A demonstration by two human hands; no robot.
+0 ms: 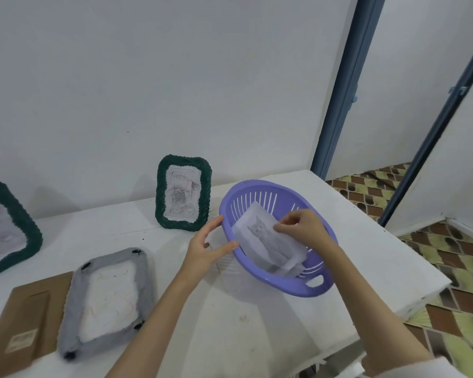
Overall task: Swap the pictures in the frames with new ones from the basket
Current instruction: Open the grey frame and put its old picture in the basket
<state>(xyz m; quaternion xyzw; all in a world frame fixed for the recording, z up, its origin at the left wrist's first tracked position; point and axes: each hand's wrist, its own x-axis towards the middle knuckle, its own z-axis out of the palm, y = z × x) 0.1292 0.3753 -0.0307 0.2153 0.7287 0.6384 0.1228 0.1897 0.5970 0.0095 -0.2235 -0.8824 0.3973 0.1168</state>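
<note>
A purple slotted basket [260, 188] sits on the white table [366, 257] at centre right of the frame, tilted slightly toward the lower right. Inside it lies a stack of paper pictures [268, 241]; the top sheet shows a grey cat and leans against the basket's far wall. The right hand [302, 226] reaches into the basket from the lower right, fingers curled, pinching the upper right edge of the top sheet between thumb and fingertips. The left hand [205, 248] is at the basket's left rim, fingers fairly straight and spread; the thumb tip touches the rim near the lower left corner of the sheet, and the index finger lies along the outside of the rim. Whether the left hand actually holds the paper cannot be determined. Just left of the basket, at centre frame, a dark green woven frame [183, 192] stands upright against the white wall, holding a drawing of roses. A second green frame [11, 227] stands at the left edge of the frame, partly cut off. In the lower left, a frame lying face down [108, 298] shows a grey back rim with black clips and a white sheet exposed inside. Beside it on the left lies a brown backing board [25, 320] carrying a small label.
</note>
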